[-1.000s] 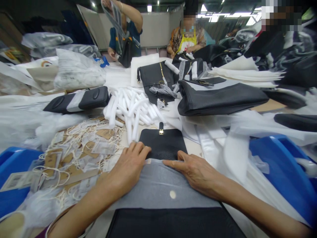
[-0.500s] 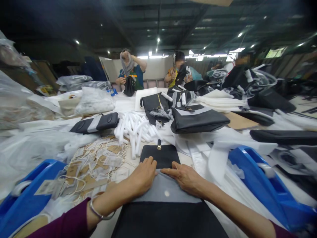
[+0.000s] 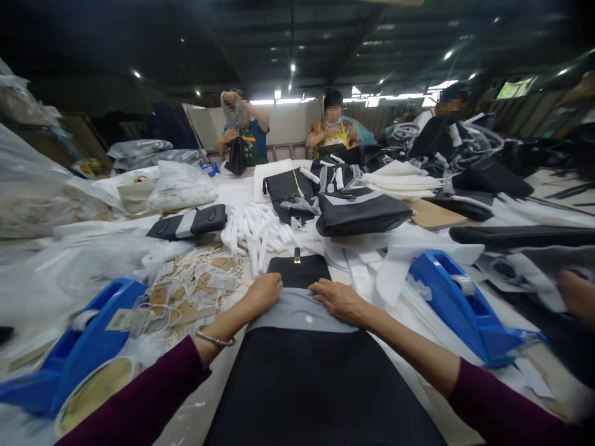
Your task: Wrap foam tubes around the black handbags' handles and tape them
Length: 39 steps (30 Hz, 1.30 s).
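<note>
A black bag [image 3: 320, 378] lies flat before me, its flap [image 3: 299, 271] with a gold clasp pointing away. Across it, below the flap, is a thin grey sheet [image 3: 297, 313] with a pale round spot. At the sheet's upper left corner, my left hand [image 3: 264, 292] is closed with curled fingers on the edge. My right hand [image 3: 341, 301] has bent fingers at the upper right edge, thumb hidden, and appears to pinch the sheet.
Blue tape dispensers stand left [image 3: 88, 341] and right [image 3: 458, 306]. Tangled tags with strings [image 3: 190, 288], white foam strips [image 3: 255, 232] and a black bag [image 3: 362, 214] lie beyond. Several co-workers sit across the table; another person's hand [image 3: 576, 294] shows at far right.
My hands have moved apart to the sheet's two upper corners. The bag sits farther away, with more of its black body showing. Another person's hand has appeared at the right.
</note>
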### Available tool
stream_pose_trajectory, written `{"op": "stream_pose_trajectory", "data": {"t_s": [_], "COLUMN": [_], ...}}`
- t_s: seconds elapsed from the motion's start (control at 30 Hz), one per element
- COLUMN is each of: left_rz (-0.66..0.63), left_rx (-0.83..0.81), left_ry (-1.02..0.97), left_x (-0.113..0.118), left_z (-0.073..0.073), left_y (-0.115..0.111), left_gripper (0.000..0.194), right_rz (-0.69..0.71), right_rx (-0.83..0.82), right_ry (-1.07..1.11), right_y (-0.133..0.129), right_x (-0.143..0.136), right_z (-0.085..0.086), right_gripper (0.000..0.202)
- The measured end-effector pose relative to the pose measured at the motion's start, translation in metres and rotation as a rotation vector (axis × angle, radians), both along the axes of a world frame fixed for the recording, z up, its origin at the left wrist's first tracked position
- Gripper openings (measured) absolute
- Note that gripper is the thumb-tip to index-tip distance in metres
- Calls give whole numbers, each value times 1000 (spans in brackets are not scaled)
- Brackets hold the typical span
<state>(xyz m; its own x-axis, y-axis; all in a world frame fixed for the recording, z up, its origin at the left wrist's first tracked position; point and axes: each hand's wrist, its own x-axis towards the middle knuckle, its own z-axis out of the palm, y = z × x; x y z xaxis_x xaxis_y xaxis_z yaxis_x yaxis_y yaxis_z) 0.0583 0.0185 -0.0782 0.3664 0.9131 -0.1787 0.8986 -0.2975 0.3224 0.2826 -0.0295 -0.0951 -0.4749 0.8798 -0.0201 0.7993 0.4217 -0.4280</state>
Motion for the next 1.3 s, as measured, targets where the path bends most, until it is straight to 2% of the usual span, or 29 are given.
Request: {"op": "stream_pose_trajectory", "data": {"t_s": [0.17,0.4,0.57,0.8,0.93,1.07,1.1,1.2,1.3], "left_rz": [57,122,108,-41,-142,-235,-256,-331,-387], "left_rx": [-76,-141,-121,-114,-105,-87,-53,84,171], "left_ry": [-13,-14,46,83,26,43,76,144,99], "left_x": [-2,11,20,8,0,3,4,7,5], "left_z": [-6,0,3,10,19,29,29,25,12], "left_y": [12,20,18,12,9,-8,-14,-33,-46], "left_gripper": [12,9,11,14,33,28,32,45,49], "right_rz": [18,37,37,48,32,53,63,87,83], "right_rx": [14,43,58,67,41,32,38,50,42], "right_ry": [-5,4,1,-33,-47,-38,-33,-25,-12], "right_y": [0,-2,-2,-1,-1,-1,-1,2,3], "right_x": [1,1,1,0,-1,-1,-1,0,0], "right_z": [-1,-2,-3,-2,1,2,1,-4,-9], "right_gripper": [30,35,42,40,39,38,38,37,36]}}
